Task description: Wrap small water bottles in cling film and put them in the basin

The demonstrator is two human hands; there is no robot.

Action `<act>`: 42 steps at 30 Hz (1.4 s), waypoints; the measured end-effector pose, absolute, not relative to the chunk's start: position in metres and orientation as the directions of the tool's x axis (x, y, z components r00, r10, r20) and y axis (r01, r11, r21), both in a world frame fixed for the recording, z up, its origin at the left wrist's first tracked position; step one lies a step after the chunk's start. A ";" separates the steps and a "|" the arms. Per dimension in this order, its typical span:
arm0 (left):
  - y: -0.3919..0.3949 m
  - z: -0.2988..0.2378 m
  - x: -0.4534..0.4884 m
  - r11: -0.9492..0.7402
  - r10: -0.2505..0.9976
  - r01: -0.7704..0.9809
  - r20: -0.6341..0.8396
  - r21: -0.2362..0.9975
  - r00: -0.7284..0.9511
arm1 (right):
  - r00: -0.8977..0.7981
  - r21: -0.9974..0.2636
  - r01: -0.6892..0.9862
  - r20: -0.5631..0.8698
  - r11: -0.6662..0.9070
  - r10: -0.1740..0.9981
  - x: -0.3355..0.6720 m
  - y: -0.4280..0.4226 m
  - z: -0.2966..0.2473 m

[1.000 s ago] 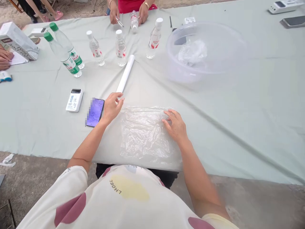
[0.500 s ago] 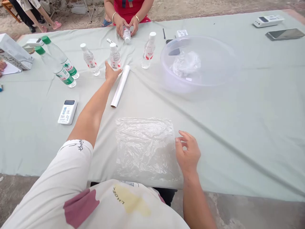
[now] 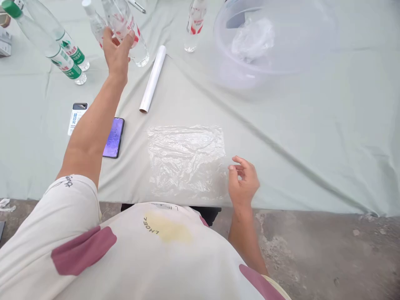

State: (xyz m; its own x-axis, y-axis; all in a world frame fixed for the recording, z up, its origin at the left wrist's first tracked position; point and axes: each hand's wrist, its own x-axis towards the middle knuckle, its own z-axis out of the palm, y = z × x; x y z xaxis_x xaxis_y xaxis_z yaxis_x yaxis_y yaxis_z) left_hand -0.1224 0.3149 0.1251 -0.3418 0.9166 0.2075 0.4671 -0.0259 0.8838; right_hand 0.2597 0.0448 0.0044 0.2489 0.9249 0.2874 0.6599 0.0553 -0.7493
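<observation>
My left hand point(image 3: 117, 54) is closed round a small clear water bottle point(image 3: 121, 18) with a red-marked label. The bottle leans, and its top is cut off by the upper edge of the view. Just behind my fingers is another small bottle with a white cap point(image 3: 94, 20), partly covered. Flat on the cloth in front of me lies a wrinkled sheet of clear plastic film point(image 3: 187, 160). Beside the film's right edge rests my right hand point(image 3: 243, 181), fingers loosely bent and apart, holding nothing. A white roll point(image 3: 153, 79) lies between the held bottle and the film.
Two larger green-labelled bottles point(image 3: 64, 64) stand at the left. A white device point(image 3: 76, 116) and a phone point(image 3: 115, 139) lie partly under my left forearm. A third small bottle point(image 3: 195, 27) and a translucent basin point(image 3: 231, 79) with crumpled plastic point(image 3: 253, 39) stand farther back.
My left hand has taken hold of the small bottle and moved it left, tilting it. The view has dipped downward, so the person opposite is out of sight. The phone has come into view.
</observation>
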 end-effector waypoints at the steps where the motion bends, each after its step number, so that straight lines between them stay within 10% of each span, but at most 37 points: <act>1: 0.289 0.131 -0.120 -0.044 0.931 0.423 0.190 0.905 -0.310 | 0.228 -0.755 0.651 0.294 0.079 0.928 0.254 0.046 0.007; 11: 0.062 0.070 -0.039 0.310 0.948 0.078 -0.314 0.948 0.052 | -0.322 -0.812 0.536 0.055 0.230 0.945 0.152 0.038 0.046; 21: 0.012 0.050 -0.045 0.370 0.929 -0.021 -0.370 0.929 -0.006 | -0.248 -0.719 0.674 -0.006 0.169 0.969 0.123 0.016 0.041; 25: -0.002 0.046 -0.057 0.331 0.930 0.297 -0.256 0.896 -0.263 | -0.253 -0.650 0.740 -0.029 0.174 0.967 0.110 0.018 0.035; 30: -0.023 0.041 -0.065 0.377 0.925 0.790 -0.243 0.482 -0.293 | -0.293 -0.533 0.822 -0.090 0.202 0.952 0.097 0.018 0.028; 36: -0.039 0.039 -0.045 0.335 0.895 0.882 -0.406 0.332 -0.187 | -0.380 -0.461 0.838 -0.109 0.292 0.919 0.107 0.023 0.035; 42: -0.045 0.034 -0.035 0.339 0.910 0.830 -0.378 0.443 -0.170 | -0.551 -0.354 0.741 0.164 0.570 0.818 0.095 0.059 0.044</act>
State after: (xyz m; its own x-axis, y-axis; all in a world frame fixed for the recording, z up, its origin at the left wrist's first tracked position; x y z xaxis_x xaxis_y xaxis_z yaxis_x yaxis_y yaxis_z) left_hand -0.0354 -0.0452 0.0338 -0.1701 0.9102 -0.3776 0.8300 0.3389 0.4430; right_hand 0.0946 0.0591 0.0436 -0.5508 0.8183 0.1642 0.7413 0.5701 -0.3542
